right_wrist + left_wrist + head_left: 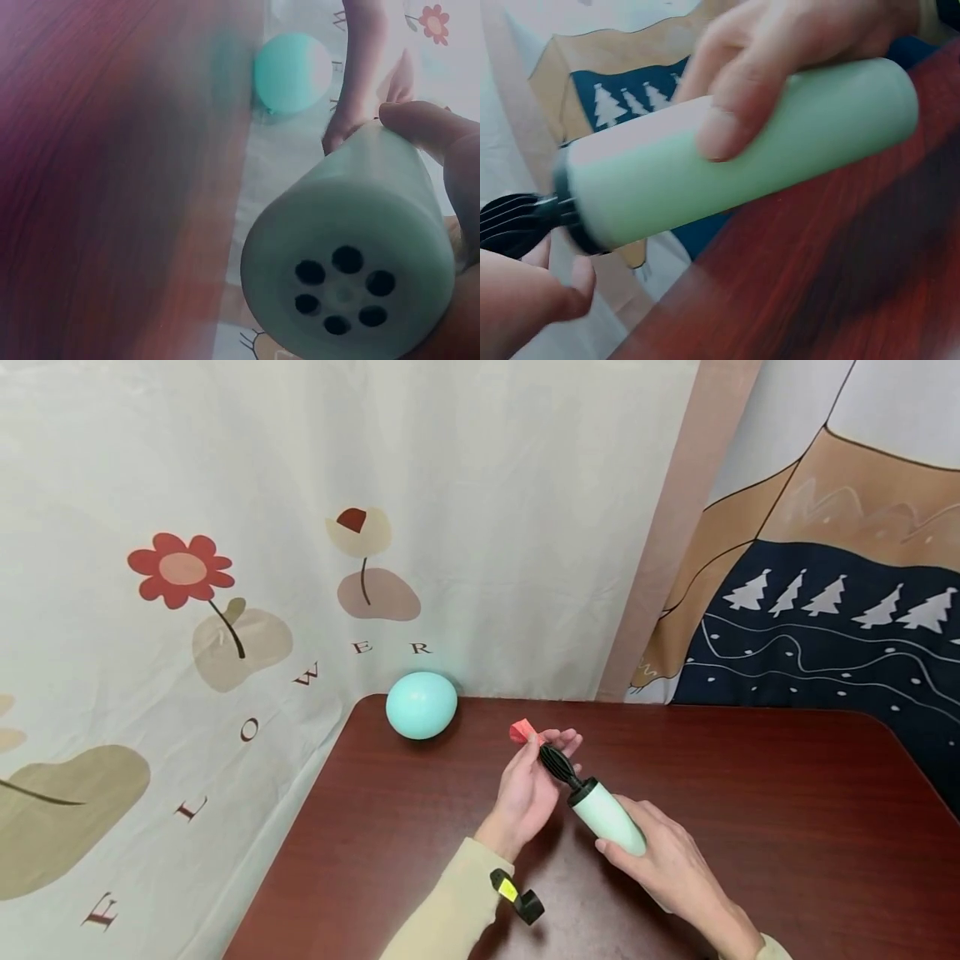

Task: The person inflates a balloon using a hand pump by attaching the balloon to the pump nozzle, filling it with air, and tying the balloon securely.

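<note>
My right hand [671, 856] grips the pale green barrel of a balloon pump [609, 818], thumb on one side. Its ribbed black nozzle [557, 763] points up and left toward my left hand [525, 797]. There, the thumb and a finger pinch a limp red balloon [521, 732] at the nozzle's tip; the other fingers extend beyond it. How far the balloon's neck sits over the tip is hidden. The left wrist view shows the barrel [652, 176] side-on, and the right wrist view shows the round holes in the pump's end [343, 292].
An inflated turquoise balloon [422, 705] rests at the table's back left corner, close to the printed curtain [517, 527]. Beneath my hands lies the dark red-brown wooden table [787, 793]. On my left wrist is a black and yellow strap [508, 890].
</note>
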{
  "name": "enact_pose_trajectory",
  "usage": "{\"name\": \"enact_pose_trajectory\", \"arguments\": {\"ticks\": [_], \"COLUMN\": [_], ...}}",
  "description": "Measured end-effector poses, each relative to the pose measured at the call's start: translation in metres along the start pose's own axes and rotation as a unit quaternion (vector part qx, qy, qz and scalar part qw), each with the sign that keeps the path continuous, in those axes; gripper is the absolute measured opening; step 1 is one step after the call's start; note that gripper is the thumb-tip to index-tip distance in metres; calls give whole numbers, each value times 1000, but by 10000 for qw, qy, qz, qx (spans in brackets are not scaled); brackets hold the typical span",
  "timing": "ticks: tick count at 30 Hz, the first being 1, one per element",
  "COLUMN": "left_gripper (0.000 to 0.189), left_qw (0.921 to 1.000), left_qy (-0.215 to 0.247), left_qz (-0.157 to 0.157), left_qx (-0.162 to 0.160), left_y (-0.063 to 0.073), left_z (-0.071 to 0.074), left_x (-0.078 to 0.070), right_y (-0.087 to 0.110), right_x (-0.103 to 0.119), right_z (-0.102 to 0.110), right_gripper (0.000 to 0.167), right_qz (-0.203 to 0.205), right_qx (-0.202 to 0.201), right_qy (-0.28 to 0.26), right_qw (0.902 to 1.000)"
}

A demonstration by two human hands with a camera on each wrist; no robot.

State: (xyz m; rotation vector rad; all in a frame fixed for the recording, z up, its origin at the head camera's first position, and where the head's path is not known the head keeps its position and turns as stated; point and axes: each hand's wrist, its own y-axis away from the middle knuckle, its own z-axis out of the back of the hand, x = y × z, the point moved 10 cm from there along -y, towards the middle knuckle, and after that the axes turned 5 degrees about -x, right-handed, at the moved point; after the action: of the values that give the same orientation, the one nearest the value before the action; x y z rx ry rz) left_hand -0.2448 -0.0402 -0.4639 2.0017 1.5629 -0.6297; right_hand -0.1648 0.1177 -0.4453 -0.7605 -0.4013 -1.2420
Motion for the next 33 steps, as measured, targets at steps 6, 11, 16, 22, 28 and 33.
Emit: {"name": "enact_pose_trajectory", "arguments": {"ticks": [6, 11, 16, 22, 28, 33], "left_gripper": [30, 27, 25, 25, 22, 26], "left_qw": [9994, 9958, 9889, 9804, 9737, 9836], "left_qy": [237, 28, -294, -305, -116, 235], "left_qz": [-229, -533, -893, -1338, -1474, -932], "left_qx": [-121, -740, -1152, -1416, -1733, -1528], "left_y": [1, -1, 1, 3, -2, -6], "left_z": [-2, 10, 15, 21, 37, 44], "left_x": [5, 7, 4, -9, -23, -19], "right_y": [-2, -4, -3, -1, 5, 8], "right_x": [4, 5, 2, 0, 0, 2], "right_z": [-2, -6, -12, -20, -29, -35], "right_gripper": [56, 55, 56, 62, 63, 59], "right_qz": [55, -101, -371, -473, -589, -598], "right_qx": [35, 264, 590, 897, 1254, 1441], "right_qy": [-93, -122, -126, -543, -863, -1083], "right_qw": [9999, 9995, 9975, 9934, 9866, 9818]}}
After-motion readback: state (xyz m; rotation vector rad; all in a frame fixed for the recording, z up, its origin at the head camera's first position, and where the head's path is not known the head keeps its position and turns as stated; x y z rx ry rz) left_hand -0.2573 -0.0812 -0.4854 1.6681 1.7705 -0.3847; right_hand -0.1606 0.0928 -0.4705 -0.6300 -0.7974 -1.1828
